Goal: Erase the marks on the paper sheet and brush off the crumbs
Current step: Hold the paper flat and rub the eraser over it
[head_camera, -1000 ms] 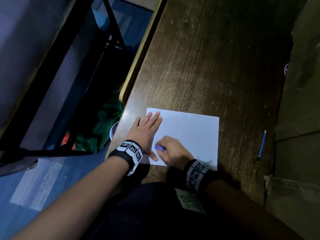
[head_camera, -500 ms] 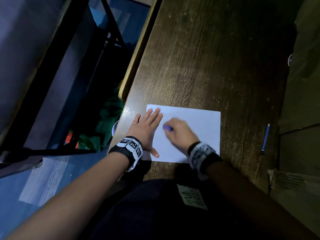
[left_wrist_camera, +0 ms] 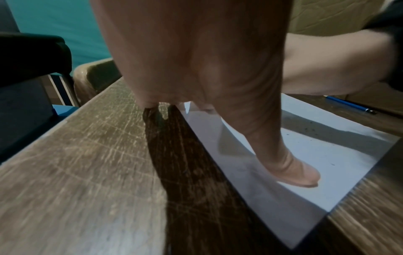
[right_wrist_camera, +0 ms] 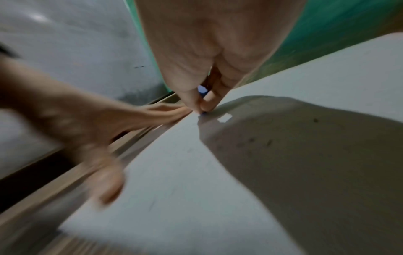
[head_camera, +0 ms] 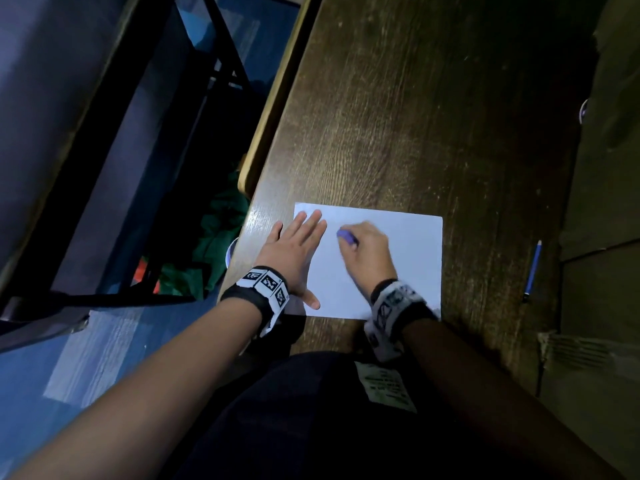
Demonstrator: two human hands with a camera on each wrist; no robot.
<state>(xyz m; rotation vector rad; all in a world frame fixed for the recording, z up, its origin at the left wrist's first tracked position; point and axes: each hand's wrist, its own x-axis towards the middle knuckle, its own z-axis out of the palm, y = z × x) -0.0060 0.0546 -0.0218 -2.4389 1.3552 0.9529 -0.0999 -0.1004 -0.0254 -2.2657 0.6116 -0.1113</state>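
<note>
The step in hand looks like rubbing out marks, and doing it well means short, light strokes with the paper sheet [head_camera: 408,268] pinned flat so it neither creases nor slides on the wooden surface [head_camera: 398,133]. The sheet lies near the surface's front edge, at about 6 o'clock in the head view. The left hand [head_camera: 294,252] lies flat with straight fingers on the sheet's 9 o'clock side, its grip apart. The right hand [head_camera: 367,252] has its grip clamped on a small purple eraser [head_camera: 347,236], tip against the paper. Dark crumbs [left_wrist_camera: 309,128] dot the sheet; a blue pen [head_camera: 532,271] lies at 3 o'clock.
</note>
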